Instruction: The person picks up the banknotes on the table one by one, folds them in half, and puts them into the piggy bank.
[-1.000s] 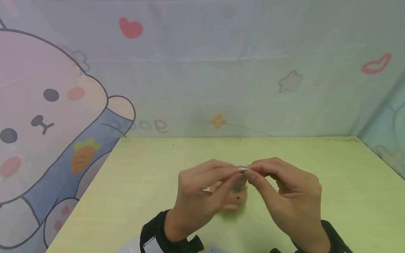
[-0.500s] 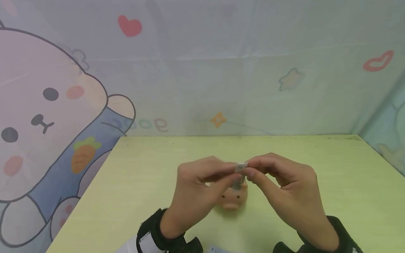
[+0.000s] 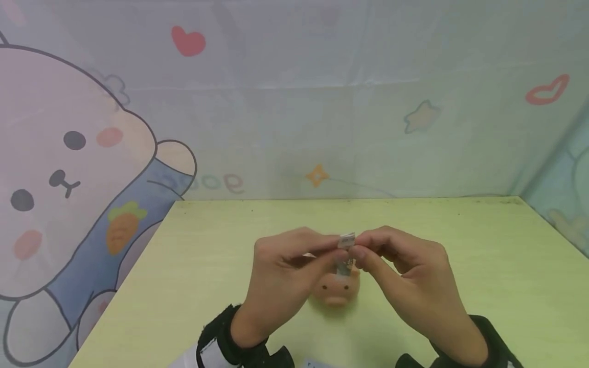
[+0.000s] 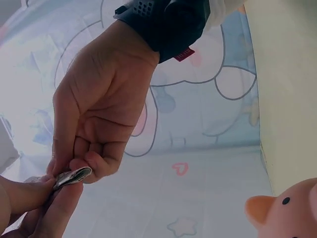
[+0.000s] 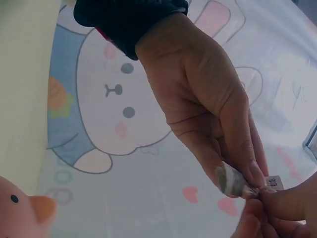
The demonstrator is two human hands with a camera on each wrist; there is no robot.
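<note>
Far left, the backdrop showed a cartoon bear with a carrot on its overalls, hanging behind and beside the pale green table.

Moving in, the left hand was up above the table, fingers curled, thumb and forefinger pinching one end of a small folded banknote. The left wrist view gave it away nicely: the folded banknote sat flat between the fingertips, greyish, edge on to the camera. A dark wrist strap wrapped that arm.

Dead centre, the banknote was held in the air between both hands, right over the little pink pig figure, which sat on the table just beneath the fingers. From the head view I could not tell whether the note touched the pig; the wrist views showed the pig well below the hands.

To the right, the right hand mirrored the left, fingers curled and thumb and forefinger nipping the other end of the note. In the right wrist view the note showed a small white tag at the fingertips.

Further right, only more table and the pastel backdrop.
</note>
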